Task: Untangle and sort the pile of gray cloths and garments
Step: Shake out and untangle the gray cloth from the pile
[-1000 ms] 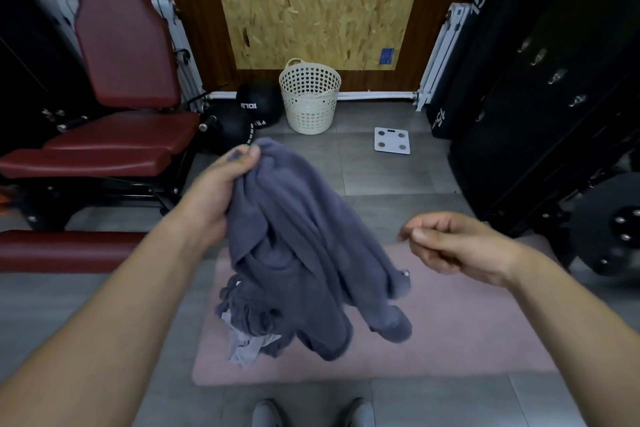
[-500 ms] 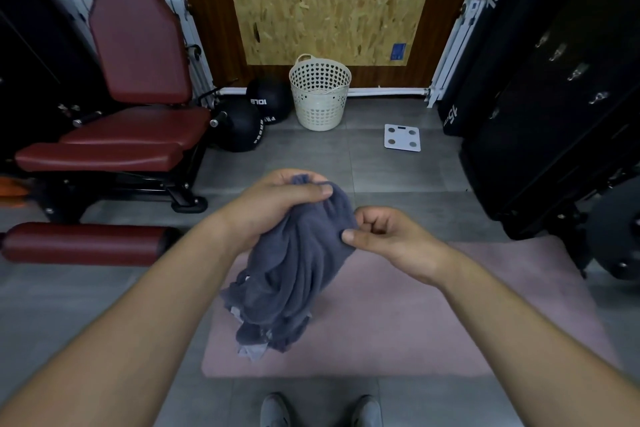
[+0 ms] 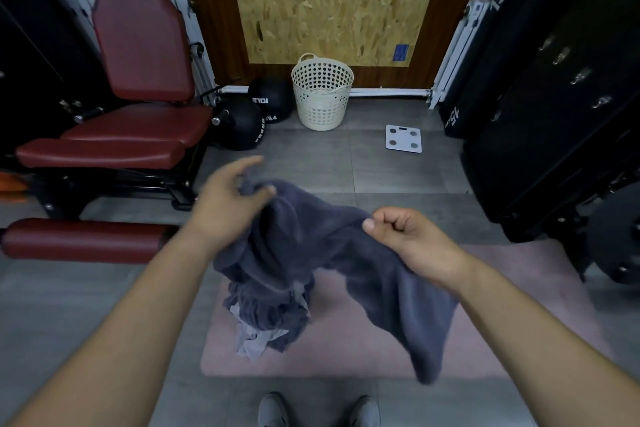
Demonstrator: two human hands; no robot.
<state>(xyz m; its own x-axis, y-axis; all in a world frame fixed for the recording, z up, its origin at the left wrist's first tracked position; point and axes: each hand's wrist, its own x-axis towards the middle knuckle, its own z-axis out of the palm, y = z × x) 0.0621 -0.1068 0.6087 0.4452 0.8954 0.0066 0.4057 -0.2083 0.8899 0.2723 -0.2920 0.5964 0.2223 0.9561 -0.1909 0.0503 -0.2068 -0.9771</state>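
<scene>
A dark gray cloth point(image 3: 311, 239) hangs between my two hands above a pink mat point(image 3: 485, 350). My left hand point(image 3: 230, 199) pinches its upper left edge with the thumb, forefinger stretched out. My right hand point(image 3: 412, 241) grips the cloth's edge in a fist farther right, and a long flap droops below that wrist. Under the left part, a tangled bunch of gray garments point(image 3: 268, 315) with a lighter gray piece point(image 3: 252, 343) hangs down onto the mat.
A cream perforated laundry basket point(image 3: 322, 94) stands by the far wall, two black medicine balls point(image 3: 249, 118) to its left, a white scale point(image 3: 403, 138) to its right. A red padded bench point(image 3: 114, 135) fills the left, black gym equipment point(image 3: 554, 114) the right. My shoes point(image 3: 317, 411) show below.
My right hand has taken hold of the cloth and pulled it out to the right, spreading it open. My left hand loosened to a thumb pinch.
</scene>
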